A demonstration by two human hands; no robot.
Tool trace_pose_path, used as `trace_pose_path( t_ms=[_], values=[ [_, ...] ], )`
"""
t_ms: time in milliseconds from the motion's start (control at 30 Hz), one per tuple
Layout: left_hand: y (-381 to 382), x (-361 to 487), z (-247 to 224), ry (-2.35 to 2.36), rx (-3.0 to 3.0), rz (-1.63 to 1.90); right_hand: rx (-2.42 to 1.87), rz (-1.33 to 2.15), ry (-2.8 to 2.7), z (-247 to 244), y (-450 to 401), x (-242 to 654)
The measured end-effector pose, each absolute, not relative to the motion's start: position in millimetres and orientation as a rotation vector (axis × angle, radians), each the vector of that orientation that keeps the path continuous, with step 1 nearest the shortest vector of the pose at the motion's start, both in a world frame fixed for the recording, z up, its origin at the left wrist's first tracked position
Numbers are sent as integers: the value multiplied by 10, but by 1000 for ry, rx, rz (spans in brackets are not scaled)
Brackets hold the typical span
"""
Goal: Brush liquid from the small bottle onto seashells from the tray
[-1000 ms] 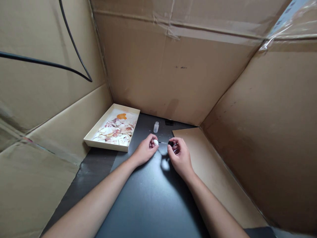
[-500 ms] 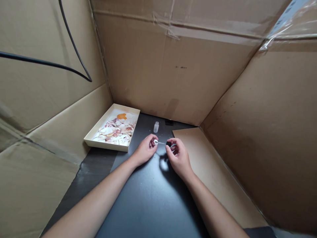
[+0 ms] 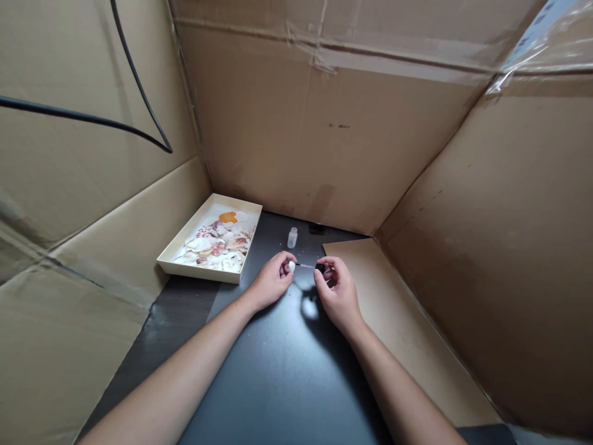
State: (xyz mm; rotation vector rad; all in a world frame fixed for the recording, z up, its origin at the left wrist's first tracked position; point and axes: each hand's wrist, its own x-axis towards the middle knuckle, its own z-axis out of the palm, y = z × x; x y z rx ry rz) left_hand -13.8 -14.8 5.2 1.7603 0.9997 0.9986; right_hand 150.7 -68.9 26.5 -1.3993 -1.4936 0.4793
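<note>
Between the fingertips of my left hand (image 3: 274, 277) is a small white seashell (image 3: 291, 266). My right hand (image 3: 339, 289) pinches the black cap of a brush applicator (image 3: 320, 268). Its thin clear stem points left, with a dark tip close to the shell; whether the tip touches the shell I cannot tell. Just beyond my hands a small clear bottle (image 3: 292, 238) stands upright and uncapped on the dark table (image 3: 269, 377).
A shallow cream box (image 3: 199, 276) holding several shells (image 3: 217, 243) lies at the left. At the right is a flat cardboard sheet (image 3: 393, 309). Cardboard walls (image 3: 296, 154) surround the table, and a black cable (image 3: 134, 74) hangs at upper left.
My right hand has shifted slightly right with the brush applicator, drawing its tip back from the shell. My left hand stays almost in place, the shell turned slightly.
</note>
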Motion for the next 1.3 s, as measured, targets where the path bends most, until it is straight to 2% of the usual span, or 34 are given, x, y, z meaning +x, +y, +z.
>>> trace_pose_path(
  t_ms=[1300],
  values=[
    [-142,-138,39,1038,1718,972,-1395,447,-1518,252,-688,1513]
  ],
)
